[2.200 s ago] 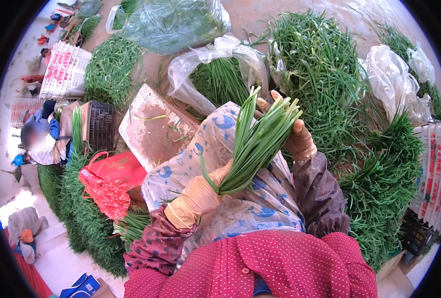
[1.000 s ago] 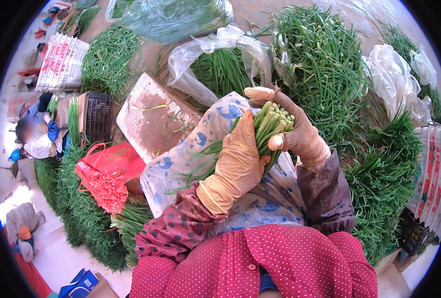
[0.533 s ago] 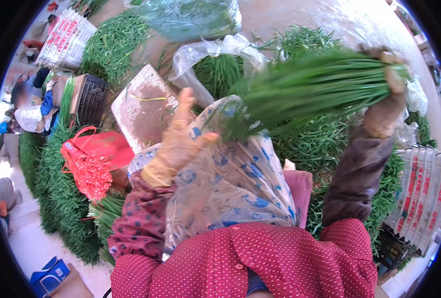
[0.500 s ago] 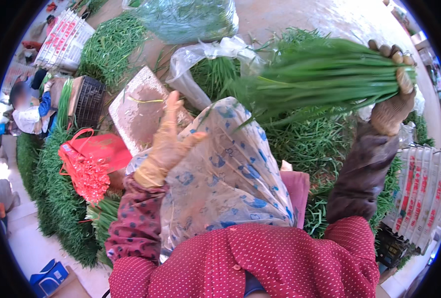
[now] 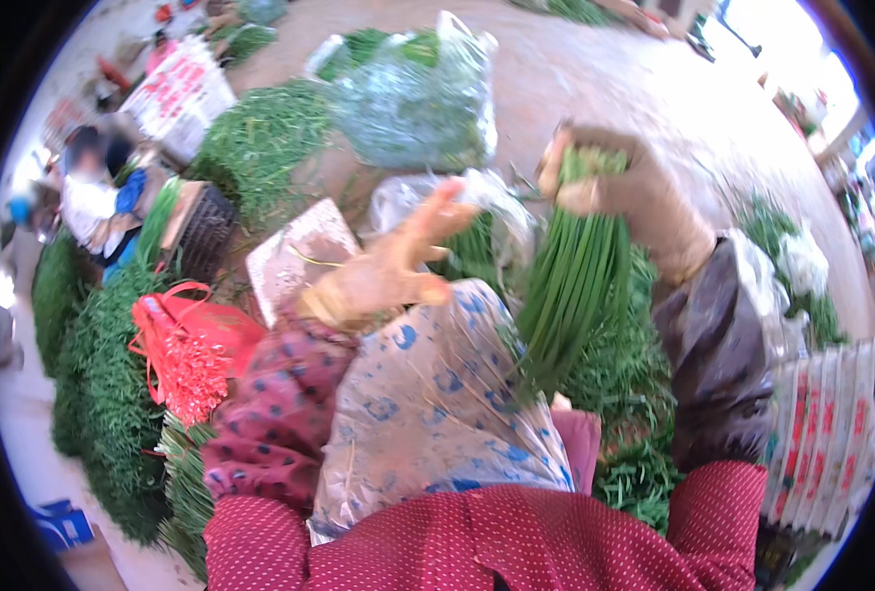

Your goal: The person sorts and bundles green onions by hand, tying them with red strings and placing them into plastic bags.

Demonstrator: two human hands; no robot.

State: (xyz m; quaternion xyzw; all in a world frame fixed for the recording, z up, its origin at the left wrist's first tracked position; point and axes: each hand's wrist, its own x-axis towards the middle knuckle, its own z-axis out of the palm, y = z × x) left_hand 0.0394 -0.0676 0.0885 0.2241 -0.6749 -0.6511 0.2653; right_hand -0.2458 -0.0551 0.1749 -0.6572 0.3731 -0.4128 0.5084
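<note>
My right hand (image 5: 644, 192), in a dirty knit glove, grips a bunch of green chives (image 5: 580, 281) by the pale cut ends. The long leaves hang down past my right knee. My left hand (image 5: 383, 266), in a yellowish glove, is stretched out with its fingers apart and nothing in it. It hovers over my lap, which a pale plastic apron (image 5: 437, 394) with blue prints covers. Beyond the left hand lies a dirty whitish slab (image 5: 300, 241). Just ahead, a clear plastic bag (image 5: 511, 212) stands around more greens.
At my left are a red bag (image 5: 226, 330) with red strips (image 5: 193, 379) and a long heap of greens (image 5: 112, 394). Ahead is a large wrapped bundle (image 5: 413, 108). Stacked white crates (image 5: 822, 433) stand right. A co-worker (image 5: 93, 197) sits at far left by a dark crate (image 5: 206, 236).
My right hand has swung the chives inward from the far right, turning them from sideways to hanging down. My left hand has moved slightly right, still open. The view has tilted upward.
</note>
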